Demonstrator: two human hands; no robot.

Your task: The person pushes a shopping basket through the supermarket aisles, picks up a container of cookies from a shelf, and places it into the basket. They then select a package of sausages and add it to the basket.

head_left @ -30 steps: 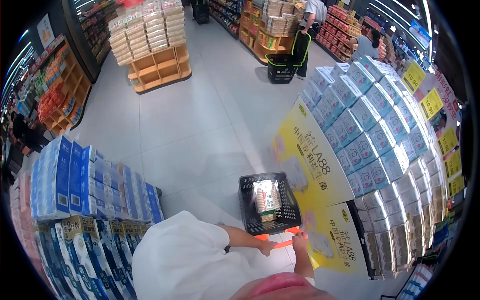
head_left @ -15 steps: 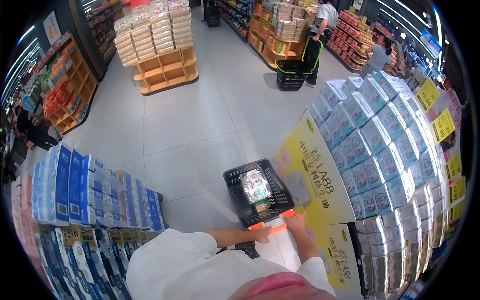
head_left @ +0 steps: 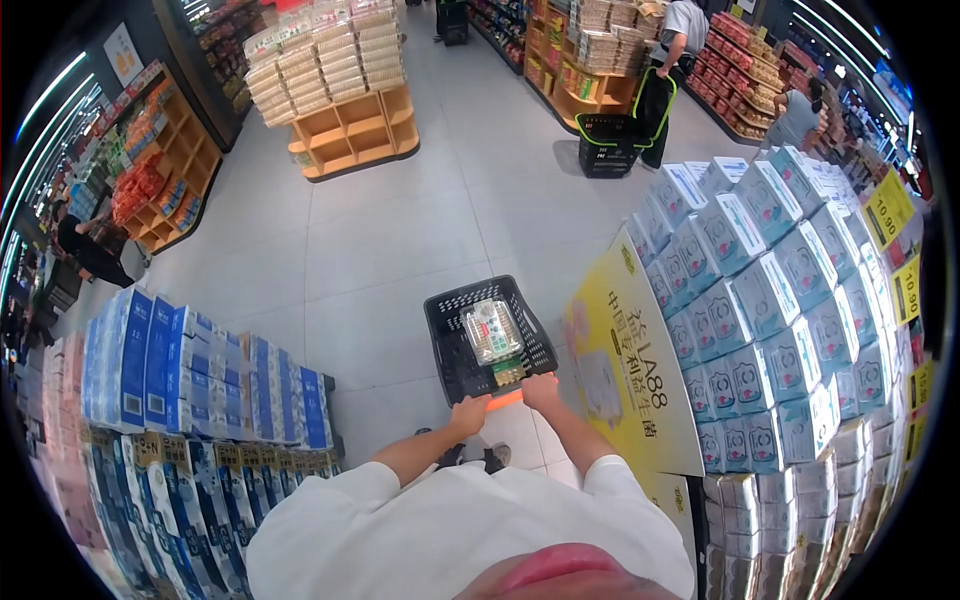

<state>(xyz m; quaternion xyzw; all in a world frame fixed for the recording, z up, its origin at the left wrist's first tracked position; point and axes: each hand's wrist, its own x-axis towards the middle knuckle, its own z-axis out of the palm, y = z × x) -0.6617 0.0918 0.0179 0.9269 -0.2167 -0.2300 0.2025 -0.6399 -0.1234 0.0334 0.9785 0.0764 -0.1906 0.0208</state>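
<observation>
A black shopping basket (head_left: 437,335) with slotted walls is in front of my body, low over the tiled floor. Across its near side runs an orange handle (head_left: 506,399). My left hand (head_left: 470,415) is closed around the handle's left part, and my right hand (head_left: 541,391) grips its right end. Inside the basket lies a clear plastic food box (head_left: 490,330) with a printed label. A smaller green and tan pack (head_left: 508,370) sits beside it, nearer to me. My fingertips are partly hidden.
Stacked blue and white packs (head_left: 200,370) rise at my left. On the right stand a yellow sign board (head_left: 620,370) and piled light-blue packs (head_left: 740,320). Ahead is a wooden display (head_left: 355,135); a person (head_left: 680,40) with a green-rimmed basket (head_left: 605,150) stands beyond.
The basket has moved ahead and slightly left in view, with both hands still on its handle. My arms are stretched further forward. The surroundings have shifted a little to the right.
</observation>
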